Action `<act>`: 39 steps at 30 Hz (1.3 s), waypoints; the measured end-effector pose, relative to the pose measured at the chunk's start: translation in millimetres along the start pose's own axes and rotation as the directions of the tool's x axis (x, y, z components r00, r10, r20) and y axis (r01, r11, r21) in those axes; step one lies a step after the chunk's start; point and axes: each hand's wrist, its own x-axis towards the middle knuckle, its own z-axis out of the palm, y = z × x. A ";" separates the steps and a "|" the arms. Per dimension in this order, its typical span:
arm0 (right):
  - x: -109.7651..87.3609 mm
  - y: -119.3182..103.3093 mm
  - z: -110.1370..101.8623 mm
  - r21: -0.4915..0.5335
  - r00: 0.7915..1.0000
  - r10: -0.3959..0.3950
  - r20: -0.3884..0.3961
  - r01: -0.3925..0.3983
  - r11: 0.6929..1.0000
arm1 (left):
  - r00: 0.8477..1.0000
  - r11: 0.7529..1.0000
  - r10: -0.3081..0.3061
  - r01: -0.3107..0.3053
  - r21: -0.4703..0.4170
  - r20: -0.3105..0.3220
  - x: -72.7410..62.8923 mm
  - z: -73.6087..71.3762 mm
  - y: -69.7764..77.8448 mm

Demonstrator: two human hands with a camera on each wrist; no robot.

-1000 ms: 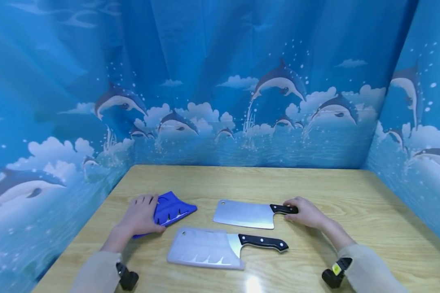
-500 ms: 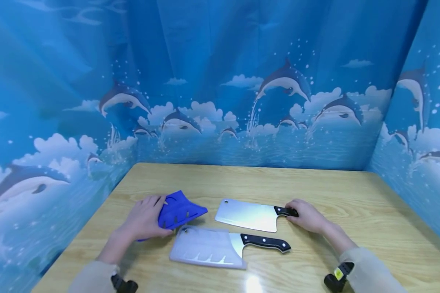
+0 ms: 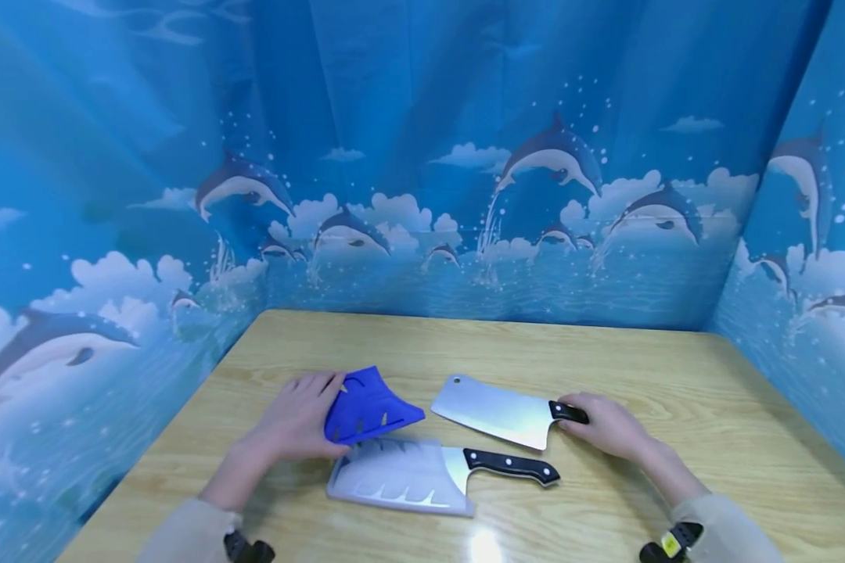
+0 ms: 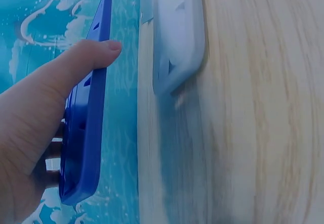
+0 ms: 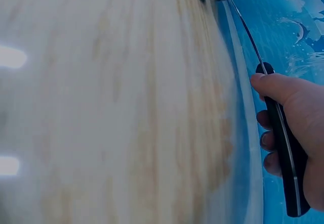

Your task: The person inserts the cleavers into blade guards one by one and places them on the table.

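My left hand [image 3: 296,422] pinches a blue blade guard [image 3: 369,407], thumb on one face and fingers behind it. In the left wrist view the guard [image 4: 83,148] stands edge-on, off the table. My right hand [image 3: 609,422] grips the black handle [image 5: 288,163] of a bare cleaver [image 3: 496,410]. Its blade points left, toward the blue guard's tip, with a small gap between them. Nearer to me lies a second cleaver [image 3: 510,464], its blade inside a translucent whitish guard [image 3: 394,478]. The blue guard overlaps this one's far left corner in the head view.
The wooden table [image 3: 605,352] carries both cleavers. A blue dolphin-print curtain [image 3: 422,156] closes off the back and sides. Small black cameras sit on both wrists, and glare shows near the table's front.
My left hand has lifted the blue guard and carried it right, toward the bare cleaver. The right hand has shifted slightly right and nearer, and its cleaver has turned a little. The sheathed cleaver stays put.
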 end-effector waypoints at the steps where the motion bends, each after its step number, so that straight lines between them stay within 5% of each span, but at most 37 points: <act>1: -1.6 0.4 -0.9 -0.002 1.000 0.002 -0.007 -0.002 1.000 | 1.000 1.000 0.009 -0.009 0.003 -0.002 1.0 0.2 1.6; 9: -7.8 -5.8 -12.2 0.023 0.995 -0.004 -0.101 0.006 1.000 | 0.999 0.998 0.054 -0.054 0.027 0.002 5.4 -0.1 13.5; 23: -1.9 -26.4 -21.7 0.025 0.989 -0.002 -0.150 0.006 1.000 | 0.989 0.989 0.145 -0.144 0.032 -0.026 9.9 4.7 22.6; 39: 0.0 -32.4 -16.3 -0.032 0.974 -0.053 -0.221 0.047 0.998 | 0.985 0.985 0.170 -0.170 0.029 -0.001 10.2 3.4 26.4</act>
